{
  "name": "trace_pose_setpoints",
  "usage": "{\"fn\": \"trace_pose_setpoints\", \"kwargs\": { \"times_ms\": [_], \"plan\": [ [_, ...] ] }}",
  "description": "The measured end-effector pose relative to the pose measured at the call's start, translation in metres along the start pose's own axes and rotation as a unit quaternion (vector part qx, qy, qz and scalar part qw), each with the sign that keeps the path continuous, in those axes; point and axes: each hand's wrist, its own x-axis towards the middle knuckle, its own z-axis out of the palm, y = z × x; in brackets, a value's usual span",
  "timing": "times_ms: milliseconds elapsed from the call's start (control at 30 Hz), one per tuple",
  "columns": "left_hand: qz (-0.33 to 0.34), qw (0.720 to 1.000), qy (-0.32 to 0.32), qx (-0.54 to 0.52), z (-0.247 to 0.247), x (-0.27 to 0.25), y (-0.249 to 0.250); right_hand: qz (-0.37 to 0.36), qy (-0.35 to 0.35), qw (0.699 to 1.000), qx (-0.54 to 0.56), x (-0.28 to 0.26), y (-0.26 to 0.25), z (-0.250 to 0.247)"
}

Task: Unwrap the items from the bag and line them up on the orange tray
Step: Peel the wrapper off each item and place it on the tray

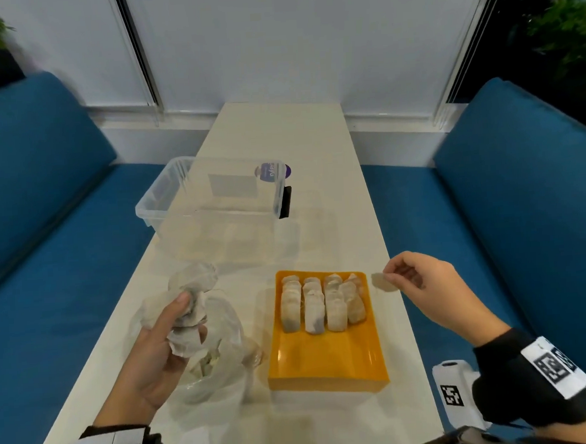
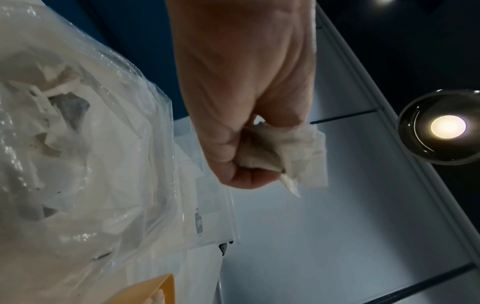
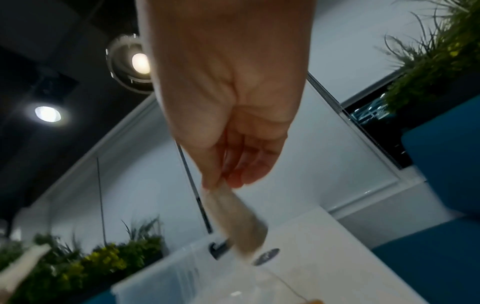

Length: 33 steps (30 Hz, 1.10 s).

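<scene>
An orange tray point(image 1: 327, 360) sits on the white table with several unwrapped tea bags point(image 1: 322, 304) lined up in rows at its far end. My right hand point(image 1: 417, 281) hovers just right of the tray and pinches one tea bag point(image 1: 382, 282) by thumb and forefinger; the same tea bag point(image 3: 236, 222) dangles blurred in the right wrist view. My left hand point(image 1: 161, 343) grips a bunch of crumpled white wrappers point(image 1: 190, 307) above the clear plastic bag point(image 1: 218, 367). In the left wrist view, the wrappers point(image 2: 288, 152) stick out of my fist beside the bag point(image 2: 78, 144).
A clear plastic storage box point(image 1: 214, 192) with a purple sticker and a black latch stands farther back on the table point(image 1: 279, 130). Blue benches point(image 1: 36, 203) run along both sides. A thin string point(image 3: 291, 288) trails over the table.
</scene>
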Motion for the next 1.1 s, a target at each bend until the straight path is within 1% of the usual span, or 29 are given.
{"fn": "trace_pose_setpoints", "kwargs": {
  "times_ms": [67, 167, 267, 333, 467, 533, 733, 833, 1000, 1100],
  "plan": [
    [0.007, 1.0, 0.003, -0.002, -0.001, 0.0, -0.002, -0.009, -0.056, 0.998, 0.036, -0.003, -0.006, -0.004],
    [0.007, 1.0, 0.003, 0.01, -0.001, 0.0, -0.006, -0.002, -0.14, 0.985, 0.101, -0.004, -0.011, -0.003],
    [-0.006, 1.0, 0.01, 0.026, 0.0, -0.001, -0.007, 0.021, -0.218, 0.969, 0.111, 0.002, -0.006, 0.011],
    [-0.012, 0.999, 0.012, 0.03, 0.001, -0.001, -0.007, 0.038, -0.236, 0.968, 0.074, 0.011, 0.005, 0.027],
    [-0.015, 0.999, 0.015, 0.034, 0.004, -0.001, -0.004, 0.038, -0.232, 0.971, -0.053, 0.031, 0.027, 0.06],
    [-0.016, 0.999, 0.014, 0.035, 0.006, -0.002, -0.002, 0.043, -0.235, 0.968, -0.076, 0.037, 0.031, 0.07],
    [-0.025, 0.999, 0.03, 0.034, 0.003, -0.001, -0.002, 0.049, -0.306, 0.942, -0.127, 0.044, 0.036, 0.077],
    [-0.03, 0.998, 0.031, 0.042, 0.001, 0.001, -0.003, 0.043, -0.291, 0.942, -0.162, 0.049, 0.039, 0.079],
    [-0.034, 0.998, 0.019, 0.048, 0.002, 0.005, -0.005, 0.003, -0.206, 0.947, -0.246, 0.055, 0.042, 0.087],
    [-0.036, 0.998, 0.017, 0.052, 0.001, 0.008, -0.007, 0.008, -0.186, 0.947, -0.26, 0.058, 0.045, 0.09]
  ]
}}
